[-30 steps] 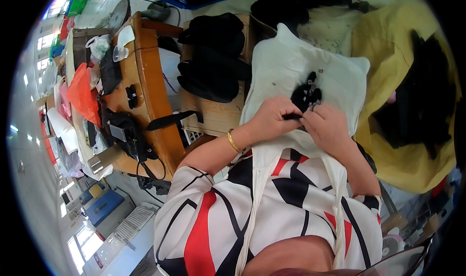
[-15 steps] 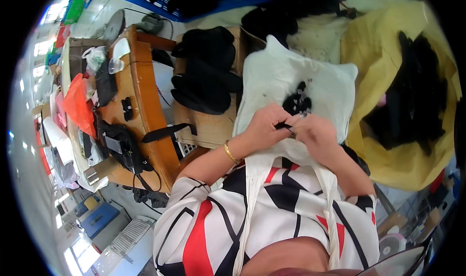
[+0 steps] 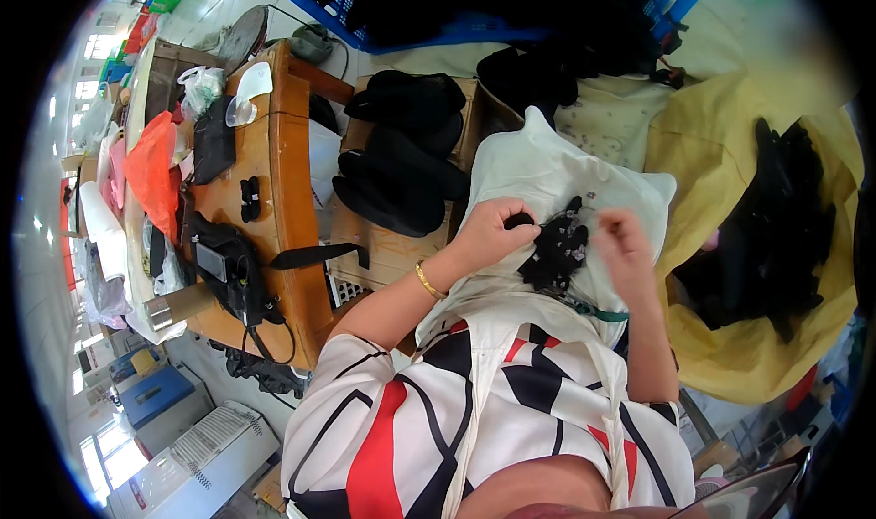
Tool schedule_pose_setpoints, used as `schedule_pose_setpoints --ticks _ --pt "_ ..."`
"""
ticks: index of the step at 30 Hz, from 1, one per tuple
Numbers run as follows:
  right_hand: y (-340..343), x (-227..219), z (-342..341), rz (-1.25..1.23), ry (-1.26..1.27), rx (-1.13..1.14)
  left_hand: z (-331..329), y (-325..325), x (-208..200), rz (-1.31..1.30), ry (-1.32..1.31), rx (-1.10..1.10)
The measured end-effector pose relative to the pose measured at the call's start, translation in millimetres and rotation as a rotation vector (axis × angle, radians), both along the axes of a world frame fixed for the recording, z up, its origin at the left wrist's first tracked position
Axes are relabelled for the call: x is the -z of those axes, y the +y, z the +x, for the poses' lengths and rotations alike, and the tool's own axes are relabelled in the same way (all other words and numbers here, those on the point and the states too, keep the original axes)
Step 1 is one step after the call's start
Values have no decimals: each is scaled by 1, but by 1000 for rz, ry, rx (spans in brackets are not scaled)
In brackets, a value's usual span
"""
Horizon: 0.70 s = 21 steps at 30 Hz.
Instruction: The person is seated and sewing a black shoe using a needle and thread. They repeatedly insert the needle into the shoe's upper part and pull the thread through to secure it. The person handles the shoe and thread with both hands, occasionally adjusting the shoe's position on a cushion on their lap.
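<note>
My left hand (image 3: 493,232), with a gold bracelet at the wrist, pinches a small black fabric piece (image 3: 520,221) between thumb and fingers. Just to its right, a loose heap of small black pieces (image 3: 558,253) lies on a white cushion (image 3: 525,159) across my lap. Over the cushion's right side is my right hand (image 3: 624,248), its fingers smeared by motion, so I cannot tell whether anything is in them. Below it, a dark green band (image 3: 602,315) lies near the front edge of the cushion.
On a cardboard box (image 3: 388,254) to the left are stacked black padded pieces (image 3: 397,177). A wooden table (image 3: 287,136) holds a black bag (image 3: 228,268). To the right stands a yellow sack (image 3: 680,145) of black material; a blue crate (image 3: 342,26) is at the back.
My hands have drawn apart: the right moved off to the right, while the left holds a black piece. The black heap and the green band between them now show more.
</note>
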State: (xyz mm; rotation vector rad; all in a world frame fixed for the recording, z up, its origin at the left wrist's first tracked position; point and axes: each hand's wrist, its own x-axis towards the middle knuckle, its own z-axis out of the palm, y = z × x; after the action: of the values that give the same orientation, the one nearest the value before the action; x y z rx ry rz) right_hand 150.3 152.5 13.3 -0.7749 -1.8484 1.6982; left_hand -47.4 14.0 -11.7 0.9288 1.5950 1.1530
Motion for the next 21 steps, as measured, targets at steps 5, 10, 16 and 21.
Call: schedule_pose_setpoints --ticks 5,10,16,21 --pt "-12 -4 -23 300 -260 -178 -22 10 3 -14 -167 77" --pt "-13 12 -19 188 -224 -82 -155 25 37 -149 656 -268" --pt "-18 8 -13 152 -301 -20 -258 36 97 -730 949 -236" --pt "-12 12 -15 143 -275 39 -288 43 110 -495 918 -49"
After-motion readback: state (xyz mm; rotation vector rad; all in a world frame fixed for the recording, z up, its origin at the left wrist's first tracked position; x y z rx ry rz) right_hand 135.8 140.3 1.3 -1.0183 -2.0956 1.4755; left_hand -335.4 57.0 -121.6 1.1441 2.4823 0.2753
